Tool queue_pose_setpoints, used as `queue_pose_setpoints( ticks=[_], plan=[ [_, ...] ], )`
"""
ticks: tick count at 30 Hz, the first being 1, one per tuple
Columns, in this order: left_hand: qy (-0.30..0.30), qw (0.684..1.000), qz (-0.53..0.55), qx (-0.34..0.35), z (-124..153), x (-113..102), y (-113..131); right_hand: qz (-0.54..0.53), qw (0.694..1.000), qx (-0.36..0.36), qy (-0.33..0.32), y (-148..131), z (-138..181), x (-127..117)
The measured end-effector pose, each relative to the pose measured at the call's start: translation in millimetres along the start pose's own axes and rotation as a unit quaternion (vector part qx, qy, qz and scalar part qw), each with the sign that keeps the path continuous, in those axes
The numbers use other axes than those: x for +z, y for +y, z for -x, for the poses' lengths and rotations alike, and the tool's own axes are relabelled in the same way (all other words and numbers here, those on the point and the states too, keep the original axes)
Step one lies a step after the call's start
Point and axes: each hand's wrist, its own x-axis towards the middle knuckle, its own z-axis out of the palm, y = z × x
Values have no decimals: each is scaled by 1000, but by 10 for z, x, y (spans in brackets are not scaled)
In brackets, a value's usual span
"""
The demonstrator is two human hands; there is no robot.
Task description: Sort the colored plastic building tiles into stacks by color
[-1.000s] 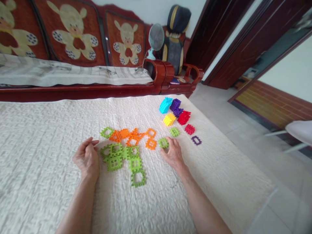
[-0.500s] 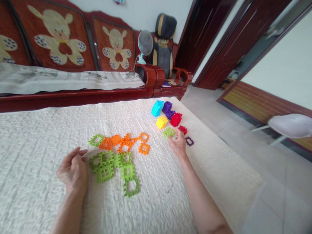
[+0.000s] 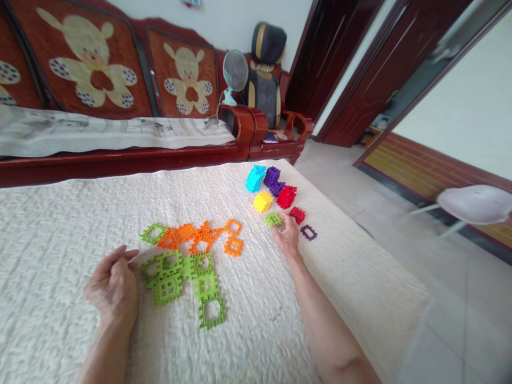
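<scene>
The small green stack (image 3: 272, 219) sits just in front of the yellow stack (image 3: 263, 202); the right hand (image 3: 287, 234) is at its near right edge, thumb and fingers narrow, though whether they grip it cannot be told. A second ago two green squares lay apart; now they appear gathered in one spot, leaving none loose beside the orange pieces (image 3: 185, 232). Close to that hand lie the small red stack (image 3: 297, 215) and a purple frame (image 3: 308, 232). Leftward, joined green panels (image 3: 206, 287) lie flat on the quilted cover (image 3: 260, 309); near their left edge rests the left hand (image 3: 114, 285), loosely half-curled, nothing visible in it.
</scene>
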Motion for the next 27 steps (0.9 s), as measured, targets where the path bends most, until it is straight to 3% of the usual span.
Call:
queue_pose_setpoints(
  ticks=[19,24,27],
  plan=[
    [0,1000,7,9,-3,6,-12,6,1000,5,-30,-54,8,-28],
    [-22,1000,10,7,29,9,26,-18,998,-55,18,-172,-31,-103],
    [-20,1000,17,3,34,9,40,-60,991,-115,23,-388,-14,-128]
  ],
)
